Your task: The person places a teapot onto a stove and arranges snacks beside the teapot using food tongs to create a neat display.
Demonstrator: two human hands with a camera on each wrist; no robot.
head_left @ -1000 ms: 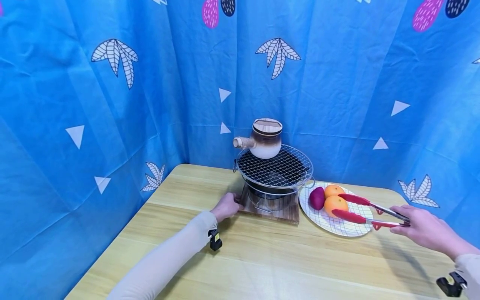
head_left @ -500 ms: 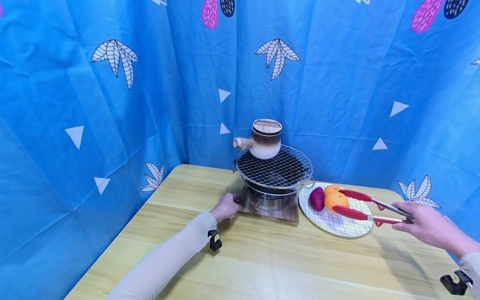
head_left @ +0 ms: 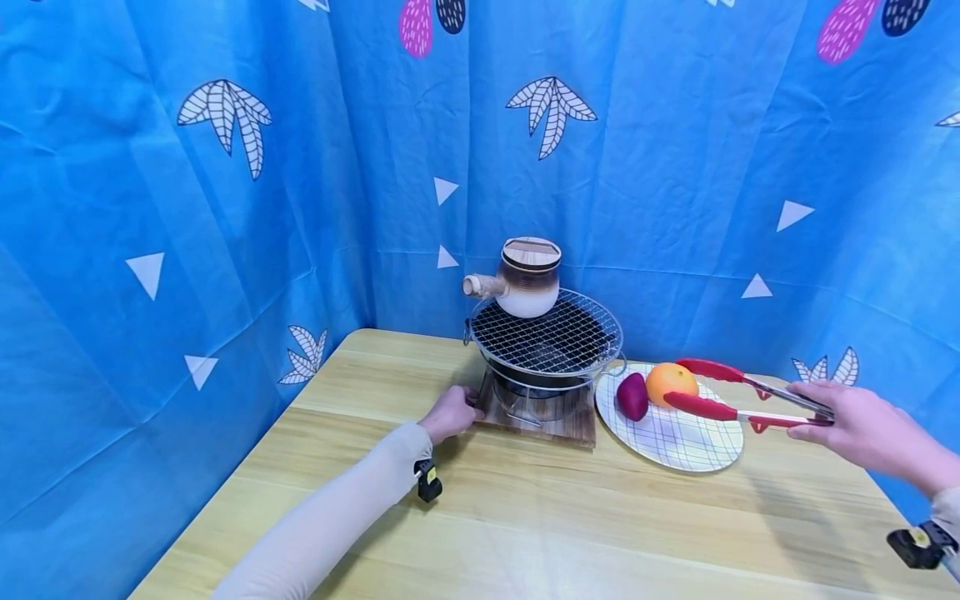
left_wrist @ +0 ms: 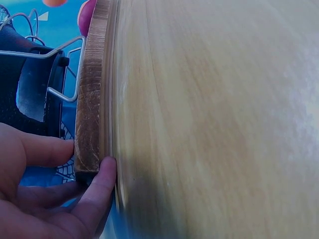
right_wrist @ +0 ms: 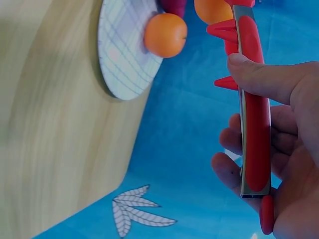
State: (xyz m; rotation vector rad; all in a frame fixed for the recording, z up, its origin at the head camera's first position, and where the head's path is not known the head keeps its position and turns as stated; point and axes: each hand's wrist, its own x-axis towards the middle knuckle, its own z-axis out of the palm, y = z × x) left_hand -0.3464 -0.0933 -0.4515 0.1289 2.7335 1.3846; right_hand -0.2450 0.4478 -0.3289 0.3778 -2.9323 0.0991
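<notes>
My right hand [head_left: 873, 429] grips the handles of red-tipped metal tongs [head_left: 720, 408]. Between the tong tips is an orange [head_left: 671, 383], lifted above the checked plate [head_left: 697, 450]. On the plate lie a dark purple round fruit or vegetable [head_left: 632, 397] and a second orange [right_wrist: 165, 35]; the lifted orange hides that one in the head view. At the brazier's front left, my left hand [head_left: 450, 414] pinches the edge of the wooden board [head_left: 570, 429], thumb on one face and fingers on the other in the left wrist view.
On the board stands a black brazier [head_left: 525, 377] topped by a round wire grill [head_left: 555, 346]. A lidded clay pot [head_left: 528, 283] with a side handle sits at the grill's back left. A blue curtain [head_left: 660, 167] hangs behind the wooden table [head_left: 480, 517].
My right hand has raised the tongs with one orange off the plate, and that orange now covers the other in the head view. The left hand stays at the board.
</notes>
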